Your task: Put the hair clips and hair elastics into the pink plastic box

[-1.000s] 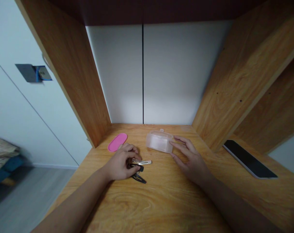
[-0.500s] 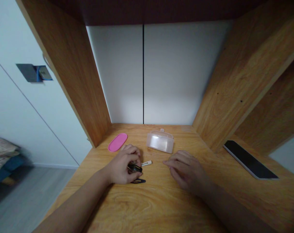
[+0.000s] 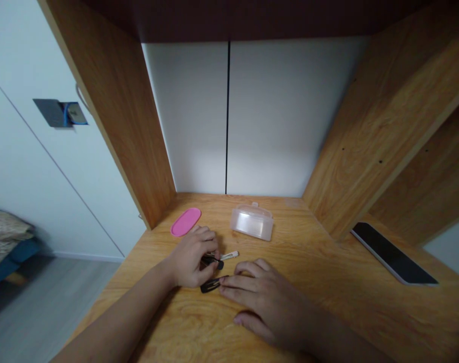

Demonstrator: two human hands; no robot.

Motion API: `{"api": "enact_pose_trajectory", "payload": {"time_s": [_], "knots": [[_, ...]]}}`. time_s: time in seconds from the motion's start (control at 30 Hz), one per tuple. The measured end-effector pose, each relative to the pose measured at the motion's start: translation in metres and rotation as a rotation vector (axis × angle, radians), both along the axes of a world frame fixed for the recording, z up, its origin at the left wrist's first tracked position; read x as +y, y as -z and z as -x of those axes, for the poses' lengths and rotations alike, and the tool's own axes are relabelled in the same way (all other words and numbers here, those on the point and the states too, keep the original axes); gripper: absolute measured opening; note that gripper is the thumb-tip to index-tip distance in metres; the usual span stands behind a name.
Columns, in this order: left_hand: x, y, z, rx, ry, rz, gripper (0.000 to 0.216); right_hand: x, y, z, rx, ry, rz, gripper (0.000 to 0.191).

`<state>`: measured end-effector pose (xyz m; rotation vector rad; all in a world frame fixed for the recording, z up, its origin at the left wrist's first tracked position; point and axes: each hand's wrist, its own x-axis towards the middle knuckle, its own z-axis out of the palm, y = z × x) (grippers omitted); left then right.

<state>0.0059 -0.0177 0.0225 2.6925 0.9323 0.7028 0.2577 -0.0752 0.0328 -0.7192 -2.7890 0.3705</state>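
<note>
Carefully: left hand pinches hair clips; right hand, fingers flat, unclenched, touches black clip on bench; slide, then pinch.

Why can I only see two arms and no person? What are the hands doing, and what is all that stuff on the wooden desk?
The camera sits on the person's head and looks down, so you see only their own arms. The left hand pinches a small bunch of hair clips, dark ones and a pale one. The right hand lies flat on the wooden desk, its fingertips touching another dark hair clip lying there. Farther back sit a pink oval lid and a small clear plastic box. Off to the right lies a flat black slab, maybe a tablet. Wooden side panels and a white wall stand behind.
</note>
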Motion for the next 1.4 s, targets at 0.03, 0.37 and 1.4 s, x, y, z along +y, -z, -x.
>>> {"api": "enact_pose_trajectory", "payload": {"time_s": [0.03,0.37,1.4], "knots": [[0.001,0.0,0.0,0.009,0.0,-0.003,0.012,0.001,0.001,-0.002,0.015,0.007,-0.012,0.04],[0.0,0.002,-0.001,0.036,-0.043,0.041,0.014,0.02,0.019,-0.018,0.115,0.213,-0.135,0.016],[-0.005,0.002,-0.007,-0.038,-0.008,0.233,0.026,0.016,0.016,-0.016,0.189,0.122,0.026,0.008]]}}
